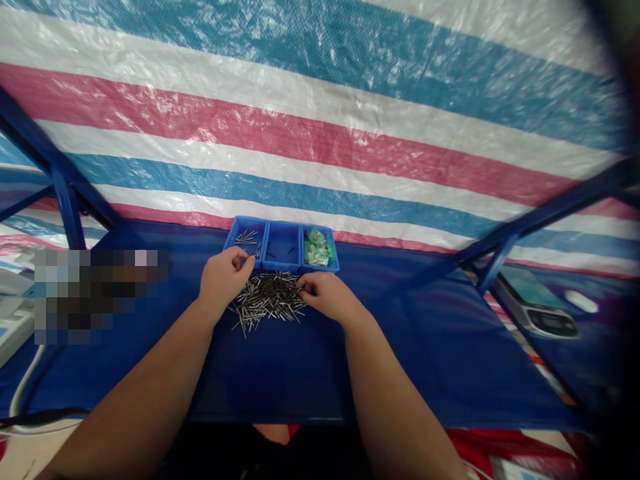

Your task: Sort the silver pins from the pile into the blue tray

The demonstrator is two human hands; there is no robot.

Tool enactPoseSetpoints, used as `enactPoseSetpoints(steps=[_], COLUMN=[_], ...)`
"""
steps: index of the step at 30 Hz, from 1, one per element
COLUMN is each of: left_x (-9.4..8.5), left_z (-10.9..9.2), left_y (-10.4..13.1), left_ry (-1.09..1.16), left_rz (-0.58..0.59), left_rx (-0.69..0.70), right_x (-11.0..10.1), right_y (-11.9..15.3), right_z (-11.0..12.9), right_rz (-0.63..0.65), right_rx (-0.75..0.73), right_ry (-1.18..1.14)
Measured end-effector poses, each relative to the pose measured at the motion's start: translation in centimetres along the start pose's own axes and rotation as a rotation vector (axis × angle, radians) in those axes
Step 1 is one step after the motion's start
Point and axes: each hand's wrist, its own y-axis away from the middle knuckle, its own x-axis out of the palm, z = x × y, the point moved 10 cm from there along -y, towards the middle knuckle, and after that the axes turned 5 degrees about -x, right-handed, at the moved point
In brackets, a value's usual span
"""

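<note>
A loose pile of thin metal pins [270, 297], some bright and some dark, lies on the blue table in front of three blue bins. My left hand [225, 273] is at the front of the left bin [233, 233], thumb and forefinger drawn together; whatever they hold is too small to make out. Several pins lie in that bin. At the pile's right edge is my right hand [327, 293], its fingers curled in a pinch whose contents are hidden. The middle bin [283, 237] has a few dark pins. Green crumpled plastic pieces [318, 248] fill part of the right bin.
Behind the blue table [415, 347] hangs a striped plastic sheet [320, 147]. Blue frame bars [545, 217] slant down on both sides. A digital scale [547, 320] stands at the right. A blurred-out patch [90, 293] and a white cable [27, 380] are at the left.
</note>
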Motion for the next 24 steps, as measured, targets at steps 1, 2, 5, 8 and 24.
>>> enactPoseSetpoints(steps=[1,2,5,8,24], left_x=[0.0,0.0,0.1,0.3,1.2], left_z=[-0.3,-0.5,-1.0,-1.4,-2.7], left_y=[0.1,0.2,0.3,0.5,1.0], left_ry=[0.007,0.016,0.039,0.051,0.075], left_rz=[0.002,0.002,0.015,0.030,0.107], left_rx=[0.011,0.021,0.043,0.060,0.156], right_x=[0.0,0.0,0.0,0.0,0.1], right_y=[0.0,0.0,-0.1,-0.1,0.0], right_z=[0.0,0.0,0.0,-0.2,0.6], right_rz=[0.003,0.003,-0.005,-0.009,0.022], right_rx=[-0.003,-0.005,-0.003,0.016,0.026], right_ry=[-0.002,-0.003,-0.012,-0.006,0.110])
